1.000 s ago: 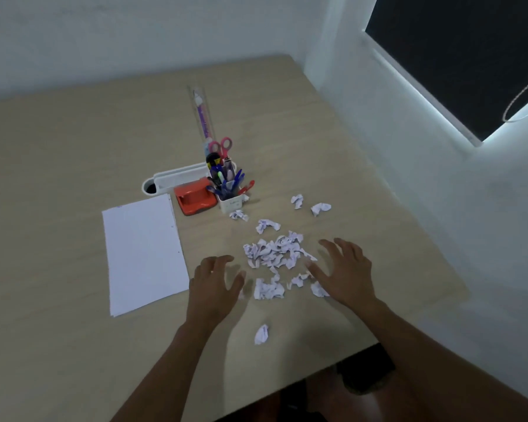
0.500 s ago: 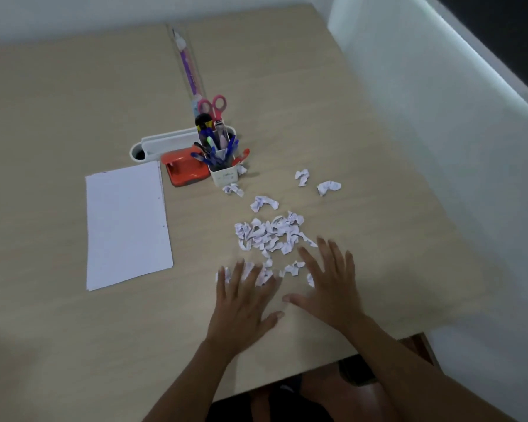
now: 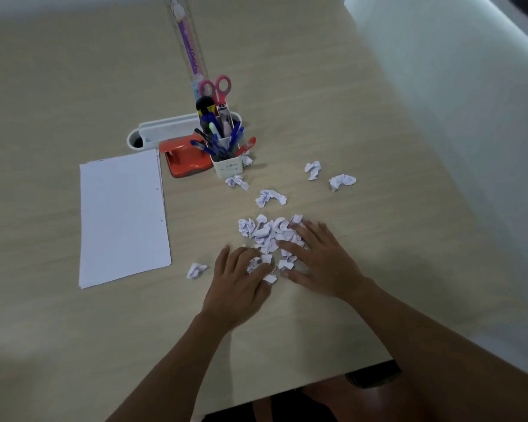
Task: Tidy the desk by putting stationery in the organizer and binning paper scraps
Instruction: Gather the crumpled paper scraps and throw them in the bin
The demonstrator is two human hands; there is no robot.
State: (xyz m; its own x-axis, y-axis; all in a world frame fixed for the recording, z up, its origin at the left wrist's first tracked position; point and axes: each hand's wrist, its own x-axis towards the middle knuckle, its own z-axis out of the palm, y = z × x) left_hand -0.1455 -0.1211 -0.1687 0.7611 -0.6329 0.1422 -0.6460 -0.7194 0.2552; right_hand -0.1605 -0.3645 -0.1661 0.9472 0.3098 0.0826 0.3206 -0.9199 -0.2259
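Note:
A heap of crumpled paper scraps (image 3: 267, 231) lies on the desk in front of me. My left hand (image 3: 238, 284) curls its fingers round a few scraps at the heap's near left side. My right hand (image 3: 320, 260) lies flat with straight fingers over the heap's right side. Loose scraps sit apart: one (image 3: 196, 270) left of my left hand, one (image 3: 270, 197) beyond the heap, two (image 3: 313, 169) (image 3: 341, 181) farther right. The white organizer (image 3: 226, 153) stands behind, holding several pens, pink scissors (image 3: 218, 88) and a ruler (image 3: 189, 47).
A white sheet of paper (image 3: 122, 217) lies on the left of the desk. An orange hole punch (image 3: 185, 158) sits beside the organizer, with a long white tray (image 3: 162, 132) behind it. A white wall (image 3: 454, 117) borders the desk on the right. No bin is in view.
Both hands slid forward into the heap and drew the scraps together. My left hand's fingers curled round some scraps. The camera tilted down and closer.

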